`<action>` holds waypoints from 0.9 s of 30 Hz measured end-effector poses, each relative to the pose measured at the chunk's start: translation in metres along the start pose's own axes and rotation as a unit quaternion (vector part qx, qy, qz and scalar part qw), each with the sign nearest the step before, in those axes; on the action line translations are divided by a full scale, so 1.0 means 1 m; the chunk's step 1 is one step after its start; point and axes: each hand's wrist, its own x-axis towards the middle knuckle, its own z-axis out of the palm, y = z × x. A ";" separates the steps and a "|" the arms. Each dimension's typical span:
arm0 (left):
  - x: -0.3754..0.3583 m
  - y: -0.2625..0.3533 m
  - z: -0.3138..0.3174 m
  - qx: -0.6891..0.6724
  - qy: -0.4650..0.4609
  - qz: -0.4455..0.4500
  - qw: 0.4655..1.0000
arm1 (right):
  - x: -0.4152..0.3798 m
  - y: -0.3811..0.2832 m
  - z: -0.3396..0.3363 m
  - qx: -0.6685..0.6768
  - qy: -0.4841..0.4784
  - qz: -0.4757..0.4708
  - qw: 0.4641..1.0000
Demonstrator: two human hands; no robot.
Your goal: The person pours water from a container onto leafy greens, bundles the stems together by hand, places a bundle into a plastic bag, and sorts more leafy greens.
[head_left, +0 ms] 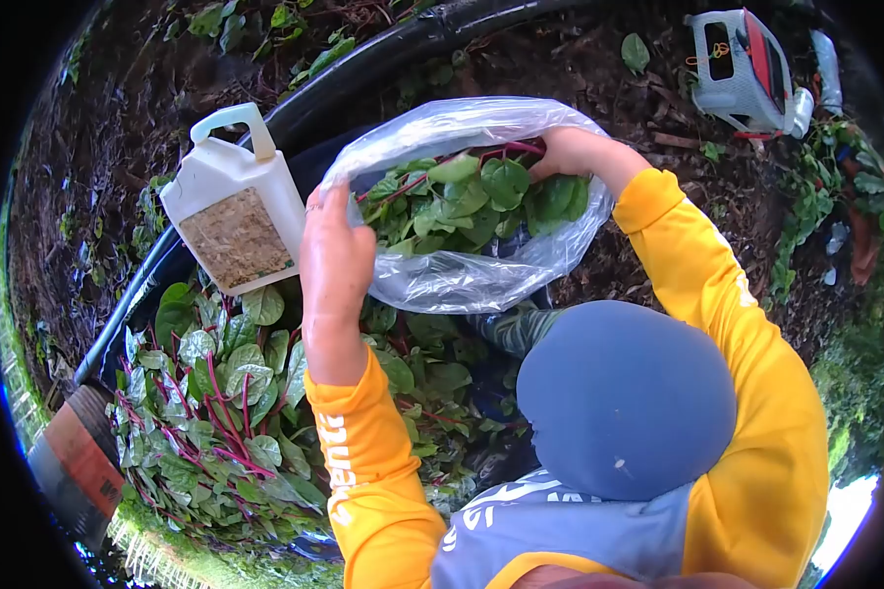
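Observation:
A clear plastic bag [432, 282] stands with its mouth wide, holding Malabar spinach [462, 203] with green leaves and reddish-purple stems. My left hand [336, 270] is closed on the bag's left rim, its fingertips partly hidden by the plastic. Inside the right side of the mouth, my right hand [572, 157] grips the purple stem ends of the spinach; some of its fingers are out of sight among leaves. Below my left forearm lies a large heap of the same leafy stems [236, 393].
A white plastic jug [285, 201] with a brown speckled panel stands left of the bag. A dark pipe-like edge [363, 74] curves behind. A grey-and-red plastic carrier [746, 74] lies on soil at upper right. A rounded blue-grey shape [627, 398] is before my chest.

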 end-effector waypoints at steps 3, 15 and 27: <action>0.009 0.009 0.008 0.011 0.019 -0.003 1.000 | -0.017 0.000 -0.007 0.032 -0.002 -0.116 0.993; -0.032 0.054 0.051 0.067 0.264 0.030 0.962 | -0.038 0.005 0.001 -0.085 0.146 -0.158 0.973; -0.049 0.102 0.071 -0.016 0.225 0.138 0.965 | 0.056 0.034 0.011 -0.127 0.168 -0.283 0.936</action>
